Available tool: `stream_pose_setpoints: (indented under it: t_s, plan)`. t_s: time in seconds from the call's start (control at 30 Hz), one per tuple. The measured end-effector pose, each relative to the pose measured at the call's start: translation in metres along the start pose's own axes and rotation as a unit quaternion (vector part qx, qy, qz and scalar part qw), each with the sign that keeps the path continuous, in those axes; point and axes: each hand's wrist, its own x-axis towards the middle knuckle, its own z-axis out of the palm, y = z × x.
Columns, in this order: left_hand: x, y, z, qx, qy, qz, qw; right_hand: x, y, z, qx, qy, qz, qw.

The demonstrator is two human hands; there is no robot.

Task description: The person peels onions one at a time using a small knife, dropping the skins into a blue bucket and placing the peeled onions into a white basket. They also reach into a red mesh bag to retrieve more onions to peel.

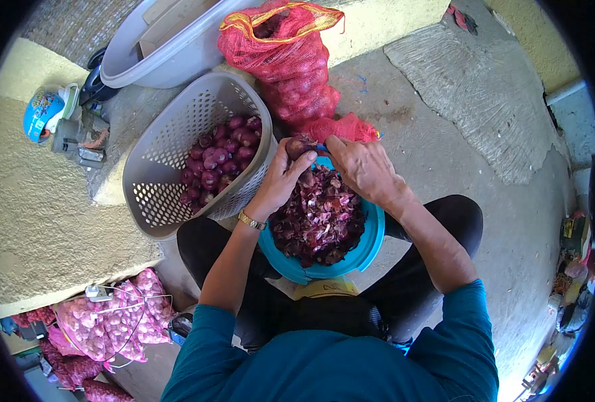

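My left hand (279, 179) is closed around a dark red onion (300, 147) above the far rim of a blue basin (374, 236). In my right hand (361, 167) is a small knife with a blue handle (321, 148), its tip end against the onion. Onion skins (321, 218) in purple and brown fill the basin between my knees. Left of it, a grey perforated basket (170, 143) holds several peeled purple onions (220, 158). The knife's blade is mostly hidden by the onion and fingers.
A red mesh sack of onions (297, 74) stands beyond the basket, beside a large grey tub (177, 50). At the lower left lie mesh bags of pinkish bulbs (113, 318). A blue helmet (43, 114) rests on the left ledge. Assorted items line the right edge.
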Motion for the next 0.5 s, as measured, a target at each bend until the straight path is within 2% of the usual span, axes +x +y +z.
stream_pose_setpoints:
  t_s: [0.1, 0.17, 0.4, 0.5]
  plan:
    - [0.0004, 0.0013, -0.0003, -0.019, -0.009, 0.003, 1.000, 0.0007, 0.0004, 0.0018, -0.017, -0.006, 0.001, 1.000]
    - [0.0000, 0.0036, -0.0002, -0.017, -0.006, 0.001, 1.000, 0.0012, 0.0030, 0.0043, -0.033, 0.019, -0.031, 0.999]
    - [0.0029, -0.0003, -0.0028, 0.041, 0.013, 0.024, 0.999, 0.0024, -0.0004, 0.0040, -0.049, 0.016, -0.022, 0.998]
    - [0.0007, 0.0041, -0.0009, 0.016, 0.010, 0.012, 1.000, 0.0029, -0.0006, 0.0032, -0.053, 0.007, -0.018, 0.998]
